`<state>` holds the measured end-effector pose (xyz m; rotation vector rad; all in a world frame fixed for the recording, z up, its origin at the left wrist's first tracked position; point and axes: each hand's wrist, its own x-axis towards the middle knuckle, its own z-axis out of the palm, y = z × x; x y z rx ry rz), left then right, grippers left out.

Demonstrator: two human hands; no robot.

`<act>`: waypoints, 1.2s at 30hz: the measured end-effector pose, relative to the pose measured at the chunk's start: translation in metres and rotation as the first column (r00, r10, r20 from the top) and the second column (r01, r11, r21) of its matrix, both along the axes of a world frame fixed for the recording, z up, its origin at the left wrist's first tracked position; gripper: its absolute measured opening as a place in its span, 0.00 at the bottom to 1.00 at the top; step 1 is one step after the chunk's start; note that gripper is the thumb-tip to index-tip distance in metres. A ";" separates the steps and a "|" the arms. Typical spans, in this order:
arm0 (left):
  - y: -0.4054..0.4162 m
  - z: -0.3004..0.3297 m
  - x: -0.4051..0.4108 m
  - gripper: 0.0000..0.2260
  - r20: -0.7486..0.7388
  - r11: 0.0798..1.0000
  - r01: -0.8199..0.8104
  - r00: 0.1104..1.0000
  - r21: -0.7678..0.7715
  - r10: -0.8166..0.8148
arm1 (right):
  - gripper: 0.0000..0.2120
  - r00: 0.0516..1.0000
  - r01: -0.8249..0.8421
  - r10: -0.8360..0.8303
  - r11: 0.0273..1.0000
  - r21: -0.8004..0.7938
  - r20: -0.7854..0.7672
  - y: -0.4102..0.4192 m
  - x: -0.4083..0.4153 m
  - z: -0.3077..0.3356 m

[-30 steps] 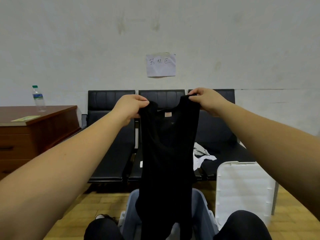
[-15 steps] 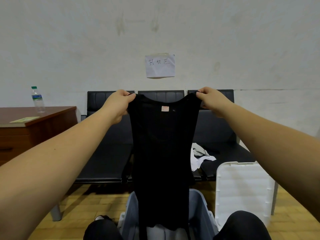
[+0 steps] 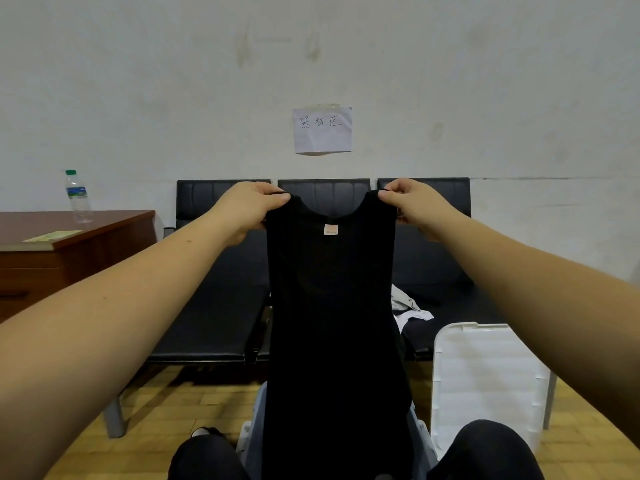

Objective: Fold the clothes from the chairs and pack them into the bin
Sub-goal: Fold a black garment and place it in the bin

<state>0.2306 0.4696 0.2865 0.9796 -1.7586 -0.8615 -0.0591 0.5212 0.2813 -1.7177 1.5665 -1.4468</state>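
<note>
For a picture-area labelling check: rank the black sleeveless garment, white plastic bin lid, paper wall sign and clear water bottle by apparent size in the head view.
Largest to smallest as they look:
1. black sleeveless garment, though nearness to the camera enlarges it
2. white plastic bin lid
3. paper wall sign
4. clear water bottle

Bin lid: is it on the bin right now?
No. The white bin lid stands upright on the floor beside the grey bin, which is open below the black tank top.
</note>
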 end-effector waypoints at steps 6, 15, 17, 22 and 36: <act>0.015 -0.008 -0.030 0.04 -0.123 0.991 0.129 0.985 0.029 -0.125 | 0.05 0.992 -0.116 0.115 0.993 0.000 0.045 0.004 0.029 0.002; 0.023 -0.013 -0.047 0.09 0.181 0.978 0.205 0.963 -0.024 -0.197 | 0.05 0.985 -0.168 0.169 0.986 -0.013 0.038 0.013 0.062 0.000; 0.022 -0.013 -0.048 0.08 0.160 0.981 0.194 0.969 -0.027 -0.188 | 0.05 0.979 -0.193 0.193 0.981 -0.009 0.073 0.012 0.063 -0.003; 0.019 -0.011 -0.050 0.06 0.089 0.985 0.171 0.981 -0.015 -0.169 | 0.03 0.965 -0.196 0.198 0.980 -0.029 0.173 0.005 0.060 -0.016; 0.009 -0.011 -0.051 0.05 0.048 0.984 0.179 0.983 0.005 -0.179 | 0.14 0.972 -0.231 0.234 0.967 0.104 -0.019 -0.007 0.058 -0.056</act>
